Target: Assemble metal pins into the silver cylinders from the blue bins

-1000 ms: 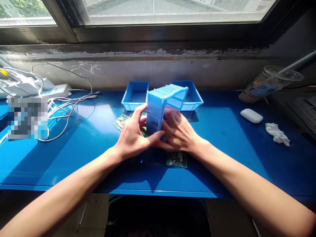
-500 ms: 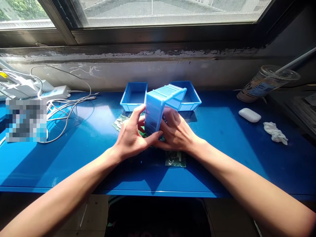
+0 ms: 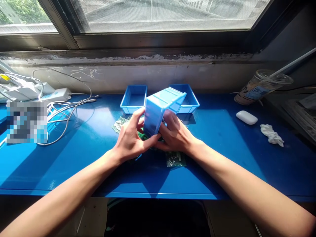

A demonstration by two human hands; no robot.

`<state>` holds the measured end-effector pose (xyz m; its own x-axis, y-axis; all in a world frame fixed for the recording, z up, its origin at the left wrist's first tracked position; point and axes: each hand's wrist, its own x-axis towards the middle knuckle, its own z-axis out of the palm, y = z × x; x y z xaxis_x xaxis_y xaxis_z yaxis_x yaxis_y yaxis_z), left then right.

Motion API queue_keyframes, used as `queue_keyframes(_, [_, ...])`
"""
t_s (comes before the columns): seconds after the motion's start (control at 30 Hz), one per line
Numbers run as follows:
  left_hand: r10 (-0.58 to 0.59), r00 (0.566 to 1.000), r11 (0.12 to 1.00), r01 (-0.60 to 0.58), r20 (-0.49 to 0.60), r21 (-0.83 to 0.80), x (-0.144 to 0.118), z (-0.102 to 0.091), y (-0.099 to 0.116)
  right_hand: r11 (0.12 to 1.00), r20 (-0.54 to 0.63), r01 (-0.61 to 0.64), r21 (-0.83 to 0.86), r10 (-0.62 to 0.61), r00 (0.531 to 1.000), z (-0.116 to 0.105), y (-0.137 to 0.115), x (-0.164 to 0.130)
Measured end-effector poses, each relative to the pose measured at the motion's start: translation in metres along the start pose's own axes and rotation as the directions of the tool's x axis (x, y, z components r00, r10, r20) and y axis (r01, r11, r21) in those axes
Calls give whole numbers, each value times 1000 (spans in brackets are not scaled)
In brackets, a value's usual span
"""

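My left hand (image 3: 130, 136) grips a light blue plastic bin (image 3: 155, 113) by its near end, thumb below and fingers on the left side. The bin is raised and tipped over, its opening turned to the right. My right hand (image 3: 176, 133) reaches into that opening with its fingers curled. A small patterned bit shows by those fingers, but what they hold is hidden. Green packets lie beneath the hands: one packet (image 3: 175, 159) below my right wrist, another packet (image 3: 118, 124) left of my left hand.
Two blue bins stand at the back, a left bin (image 3: 133, 107) and a right bin (image 3: 189, 108). Cables (image 3: 66, 108) and a power strip (image 3: 58, 94) lie at the left. A drink cup (image 3: 259, 89), a white case (image 3: 247, 117) and a crumpled tissue (image 3: 271, 135) are on the right.
Both hands and the tipped bin stay nearly in place, the bin turning only slightly. The whole view has shifted a little.
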<state>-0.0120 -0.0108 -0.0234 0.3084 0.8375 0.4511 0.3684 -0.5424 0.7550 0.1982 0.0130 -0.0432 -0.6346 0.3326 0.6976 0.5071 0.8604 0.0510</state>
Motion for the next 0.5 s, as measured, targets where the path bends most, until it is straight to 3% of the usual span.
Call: queue_keyframes(0.5, [-9, 1000, 999, 9, -11, 33, -3, 0, 0, 1000, -9, 21, 5, -21, 1000, -2, -1, 1])
